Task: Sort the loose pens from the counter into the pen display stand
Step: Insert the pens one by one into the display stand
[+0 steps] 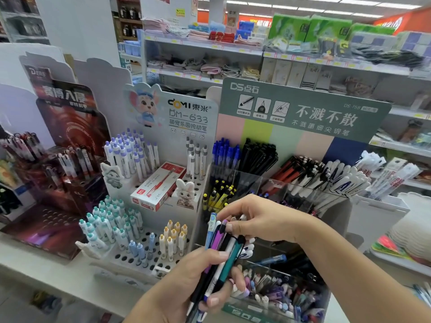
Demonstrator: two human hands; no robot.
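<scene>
My left hand (193, 273) grips a bundle of several loose pens (220, 248), blue, purple, white, teal and black, held upright and tilted at lower centre. My right hand (254, 217) reaches in from the right, and its fingertips pinch the tops of pens in that bundle. Behind the hands stands the white pen display stand (163, 145) with a mouse cartoon on its header; its holed tiers hold purple-capped, teal-capped, blue and yellow pens. Many of its holes are empty.
A red and white pen box (158, 185) lies across the white stand's middle tier. To the right is a green-headed stand (303, 106) with clear bins of blue, black and white pens. A dark red stand (60, 145) is at left. A clear bin of mixed pens (279, 292) sits below the hands.
</scene>
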